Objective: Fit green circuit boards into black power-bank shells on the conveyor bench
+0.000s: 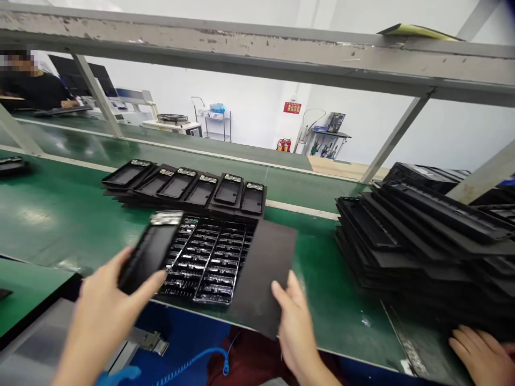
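My left hand (105,300) grips a black rectangular plastic casing (151,249) by its sides, tilted, with a pale circuit strip along its top end. Between thumb and fingers of my right hand (293,316) is a flat black sheet (265,268), which overlaps the right side of a black compartment tray (213,289). Rows of narrow slots show in that tray, in front of me on the green bench. Just behind it, several similar casings (201,190) with circuit strips lie on a pile of dark sheets.
At the right stands a tall, uneven stack of black sheets and trays (386,257), with another person's hand (483,351) at its near edge. A shelf beam (257,48) crosses overhead. A blue coiled cord (193,359) hangs below the bench edge. Another person (40,88) sits at the far left.
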Available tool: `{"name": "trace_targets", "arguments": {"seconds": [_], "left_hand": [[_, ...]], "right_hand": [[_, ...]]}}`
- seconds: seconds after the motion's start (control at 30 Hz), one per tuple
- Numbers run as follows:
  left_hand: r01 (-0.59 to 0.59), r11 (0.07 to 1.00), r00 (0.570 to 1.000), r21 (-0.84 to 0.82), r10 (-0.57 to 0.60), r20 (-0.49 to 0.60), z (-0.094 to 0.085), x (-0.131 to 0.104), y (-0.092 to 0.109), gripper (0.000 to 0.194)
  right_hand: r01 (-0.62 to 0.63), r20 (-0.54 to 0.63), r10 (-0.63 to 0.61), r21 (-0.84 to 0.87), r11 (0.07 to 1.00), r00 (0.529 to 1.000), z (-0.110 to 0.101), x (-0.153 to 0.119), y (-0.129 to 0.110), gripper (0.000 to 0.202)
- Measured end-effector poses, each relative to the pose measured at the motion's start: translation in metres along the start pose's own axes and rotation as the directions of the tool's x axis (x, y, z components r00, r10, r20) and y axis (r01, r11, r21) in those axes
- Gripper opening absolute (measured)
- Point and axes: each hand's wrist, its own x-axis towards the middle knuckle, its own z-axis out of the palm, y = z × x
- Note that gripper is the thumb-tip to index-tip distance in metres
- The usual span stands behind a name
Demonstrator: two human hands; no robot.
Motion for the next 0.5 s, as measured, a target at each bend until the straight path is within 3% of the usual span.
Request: {"name": "trace_targets", "arguments": {"seconds": [0.1,0.2,0.37,0.5], "left_hand": [[-0.165,0.977,0.982,-0.138,0.176,0.066,0.023,-0.054,0.051,0.079],[-0.251,0.949,0.958,-0.192,0.272,0.091,0.045,-0.086,0.082,0.075],[-0.292,0.936,0.942,-0.198,0.317,0.106,0.056,-0.103,0.097,0.077],[-0.249,0.951,0.944,-0.185,0.281,0.173,0.054,-0.107,0.097,0.088]], "right_hand": [[-0.215,0.081,0.204,0.154,0.964,0.975,0.027,-0.015,0.018,0.065],[-0.323,0.084,0.312,0.254,0.912,0.946,0.032,-0.025,0.018,0.065],[-0.293,0.298,0.208,0.277,0.915,0.932,0.024,-0.031,0.002,0.056],[-0.338,0.292,0.259,0.267,0.902,0.921,0.024,-0.031,0.006,0.057]]}}
